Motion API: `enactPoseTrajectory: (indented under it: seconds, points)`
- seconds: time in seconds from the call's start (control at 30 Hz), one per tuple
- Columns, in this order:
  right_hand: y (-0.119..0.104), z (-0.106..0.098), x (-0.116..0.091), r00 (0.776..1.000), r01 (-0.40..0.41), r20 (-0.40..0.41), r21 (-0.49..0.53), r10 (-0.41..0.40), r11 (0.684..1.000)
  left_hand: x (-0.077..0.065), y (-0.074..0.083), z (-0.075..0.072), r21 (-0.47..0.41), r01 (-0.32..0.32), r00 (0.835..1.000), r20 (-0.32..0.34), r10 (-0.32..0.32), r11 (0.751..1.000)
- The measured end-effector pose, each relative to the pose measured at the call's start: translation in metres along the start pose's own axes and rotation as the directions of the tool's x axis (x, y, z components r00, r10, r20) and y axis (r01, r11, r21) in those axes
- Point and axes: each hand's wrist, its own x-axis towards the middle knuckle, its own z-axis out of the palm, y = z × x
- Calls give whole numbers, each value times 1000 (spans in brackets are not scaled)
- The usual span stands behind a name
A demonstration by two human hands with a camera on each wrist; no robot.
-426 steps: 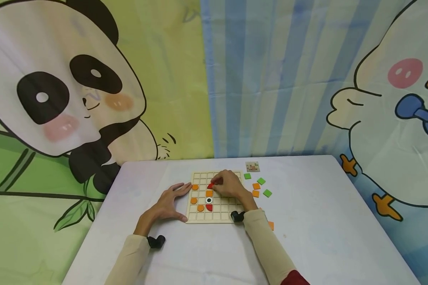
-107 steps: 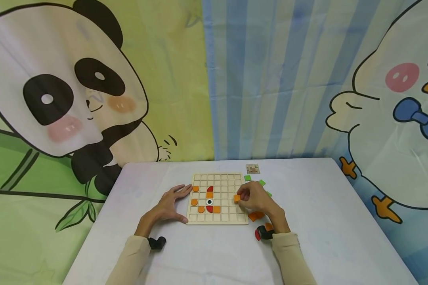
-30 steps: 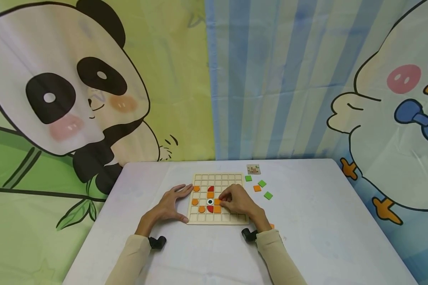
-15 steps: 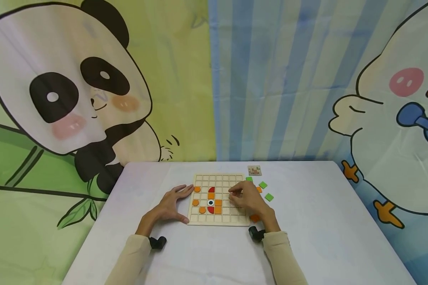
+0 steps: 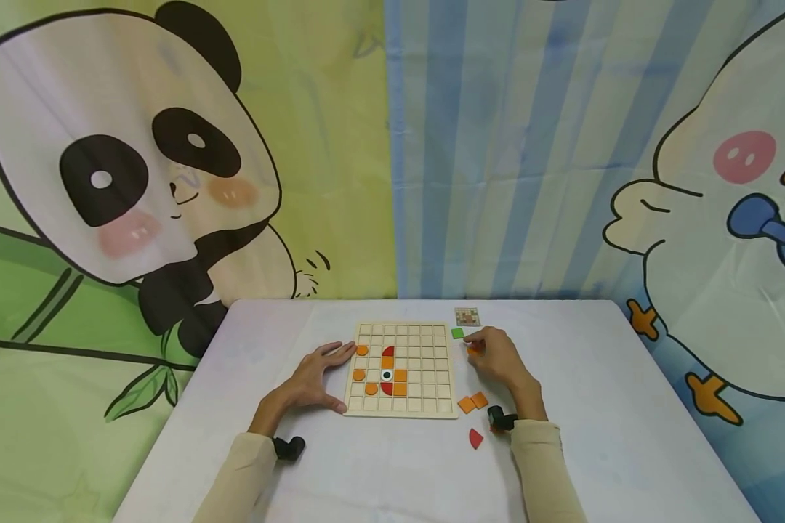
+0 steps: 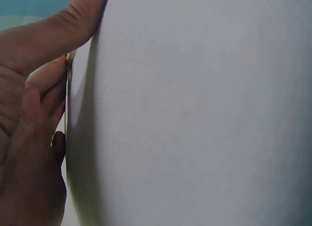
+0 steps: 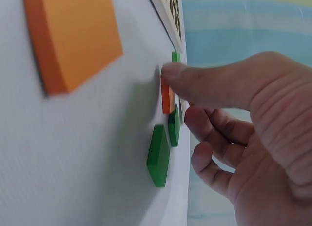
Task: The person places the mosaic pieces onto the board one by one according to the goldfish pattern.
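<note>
My left hand (image 5: 310, 378) rests spread along the left side of the wooden grid board (image 5: 425, 363), thumb at the near corner and fingertips higher up. Several pieces sit on the board: orange discs (image 5: 359, 375), orange squares (image 5: 400, 388), two red quarter-rounds (image 5: 389, 351) and a white piece with a black dot (image 5: 387, 375). Beyond the board's right edge, my right hand (image 5: 497, 356) touches an orange square tile (image 7: 167, 96) that lies on the table. Its thumb is on the tile's edge in the right wrist view; the index fingertip is hidden and the other fingers are loosely bent.
A green tile (image 5: 458, 333) lies by a small pattern card (image 5: 467, 317) at the back; two more green tiles (image 7: 159, 157) show near the right hand. Two orange squares (image 5: 467, 404) and a red quarter-round (image 5: 475, 439) lie near the board's front right corner.
My right hand has set an orange square beside the dotted piece, let go, and moved right off the board to another orange square. My left hand has stayed at the board's left side.
</note>
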Motion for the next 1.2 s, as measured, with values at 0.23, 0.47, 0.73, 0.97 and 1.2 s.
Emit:
enactPoseTrajectory:
  seconds: [0.23,0.47,0.73,0.97,1.2]
  points:
    - [9,-2,2,999,-20,47,-15,21,1000,1,0,1,26,-20,1000,-6,20,999]
    - [9,-4,2,998,-29,57,-18,30,999,1,-1,1,29,-15,1000,-12,15,999]
    - [7,-6,-1,995,-64,72,-12,65,998,1,0,0,30,-13,1000,-17,14,999]
    - [11,-5,-2,996,-47,82,12,46,999,1,1,-1,27,-8,1000,-12,8,1000]
    - [5,-9,-6,999,-19,35,-19,19,1000,1,3,-2,21,-9,1000,-4,10,1000]
